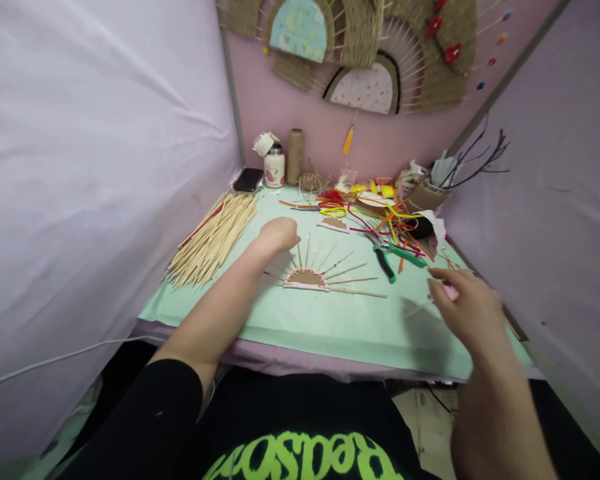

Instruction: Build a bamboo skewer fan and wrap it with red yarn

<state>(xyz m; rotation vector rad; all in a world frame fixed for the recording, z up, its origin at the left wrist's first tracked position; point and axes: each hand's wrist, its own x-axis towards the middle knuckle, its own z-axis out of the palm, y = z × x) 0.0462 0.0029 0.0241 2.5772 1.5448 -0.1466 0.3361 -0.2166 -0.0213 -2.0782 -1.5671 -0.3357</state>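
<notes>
A half-round cardboard piece [306, 277] with a white edge lies on the table, thin wooden sticks [347, 270] spreading from it like a fan. At the fan's upper left, my left hand [279, 233] is closed; its fingers point down and away, so what they hold is hidden. My right hand [463, 297] is above the table's right side, curled around a small pink object [450, 291] that is mostly covered. Green-and-black handled pliers [386, 261] lie between the fan and my right hand. Beyond the fan sits a second, smaller half-round cardboard piece [334, 225].
Loose wooden sticks [215, 240] are piled at the left. Scissors [330, 211] and coloured strips [397, 223] crowd the back right. Along the back stand a phone [249, 179], a jar [274, 167], a twine spool [295, 157] and a pot with branches [427, 195]. Woven fans [367, 87] hang behind.
</notes>
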